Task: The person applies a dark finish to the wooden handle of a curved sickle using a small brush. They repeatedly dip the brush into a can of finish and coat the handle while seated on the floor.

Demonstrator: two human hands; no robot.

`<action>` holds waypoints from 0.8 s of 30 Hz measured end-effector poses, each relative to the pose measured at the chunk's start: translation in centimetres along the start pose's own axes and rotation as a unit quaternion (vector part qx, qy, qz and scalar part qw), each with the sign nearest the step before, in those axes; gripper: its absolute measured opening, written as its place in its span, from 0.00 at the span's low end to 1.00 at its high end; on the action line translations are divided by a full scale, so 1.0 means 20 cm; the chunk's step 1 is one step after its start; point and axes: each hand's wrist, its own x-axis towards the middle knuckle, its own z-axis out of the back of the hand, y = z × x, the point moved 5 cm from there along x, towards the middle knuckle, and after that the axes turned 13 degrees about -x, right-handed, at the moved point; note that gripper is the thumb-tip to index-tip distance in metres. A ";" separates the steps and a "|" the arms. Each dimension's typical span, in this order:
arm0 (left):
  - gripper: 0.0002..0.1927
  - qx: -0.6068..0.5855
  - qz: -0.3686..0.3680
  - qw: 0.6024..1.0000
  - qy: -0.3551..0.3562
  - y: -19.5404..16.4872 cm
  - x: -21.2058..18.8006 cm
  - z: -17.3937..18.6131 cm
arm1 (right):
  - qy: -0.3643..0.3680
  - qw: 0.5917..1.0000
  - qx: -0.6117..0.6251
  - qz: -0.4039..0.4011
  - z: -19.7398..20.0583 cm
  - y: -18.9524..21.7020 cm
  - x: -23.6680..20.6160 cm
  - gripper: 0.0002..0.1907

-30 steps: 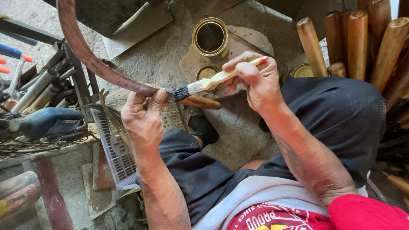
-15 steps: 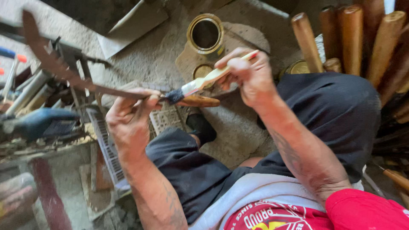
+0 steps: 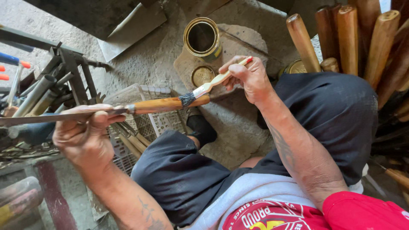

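Head view: left hand (image 3: 85,136) grips a sickle blade (image 3: 51,118); right hand (image 3: 249,76) clenches a paintbrush (image 3: 213,83), bristles touching the wooden handle (image 3: 164,104), near an open can (image 3: 203,37).

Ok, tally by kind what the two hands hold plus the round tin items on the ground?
Paintbrush: 1
Wooden-handled blade: 1
Open tin: 1
Loose tin lid: 1
Partly hidden round tin: 1
Total: 5
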 end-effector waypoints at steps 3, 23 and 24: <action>0.06 -0.011 -0.005 1.000 -0.010 -0.04 0.00 0.04 | -0.003 0.999 -0.027 0.017 0.02 -0.01 0.00 0.15; 0.06 0.172 -0.076 0.967 -0.170 -0.02 0.10 -0.09 | -0.116 0.974 -0.193 0.014 0.08 -0.13 0.01 0.09; 0.06 0.183 -0.076 0.965 -0.174 0.02 0.10 -0.10 | -0.128 0.970 -0.202 0.032 0.08 -0.12 0.01 0.09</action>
